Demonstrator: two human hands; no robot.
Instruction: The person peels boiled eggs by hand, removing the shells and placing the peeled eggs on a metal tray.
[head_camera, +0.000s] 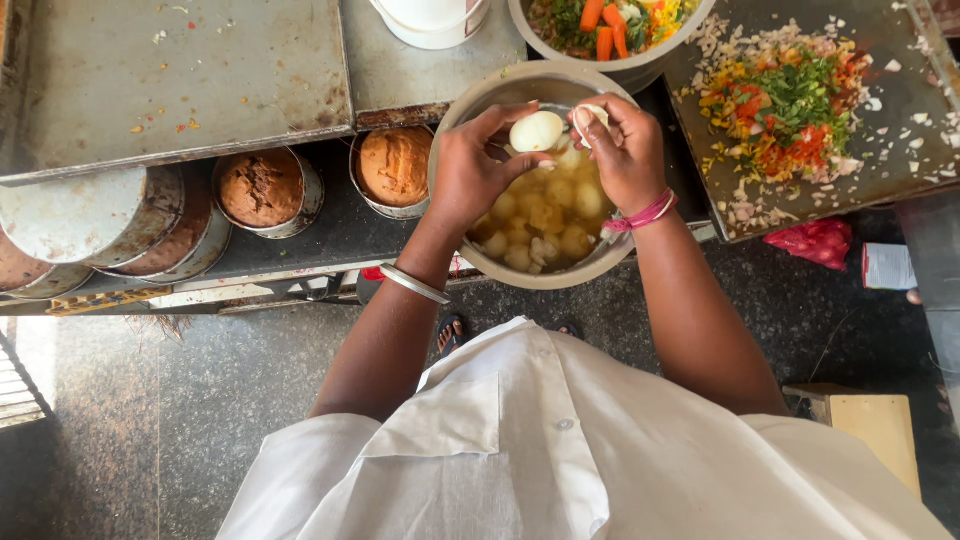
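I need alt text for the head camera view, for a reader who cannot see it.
Seen from above, the left hand holds a pale peeled potato over a steel pot of peeled potatoes, while the right hand pinches a scrap of peel. Chopped vegetables lie on a tray at right.

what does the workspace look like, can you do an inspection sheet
surface: worn metal counter, stained, a few food flecks
job's things: peeled boiled egg over a steel bowl holding more pale peeled pieces
clutter: chopped vegetables on a tray, a mixed vegetable bowl, round tins of brown powder, a red bag
grippers: left hand holds the egg; right hand pinches a small pale scrap beside it
cables: nothing seen
surroundings: dark speckled floor, a wooden block
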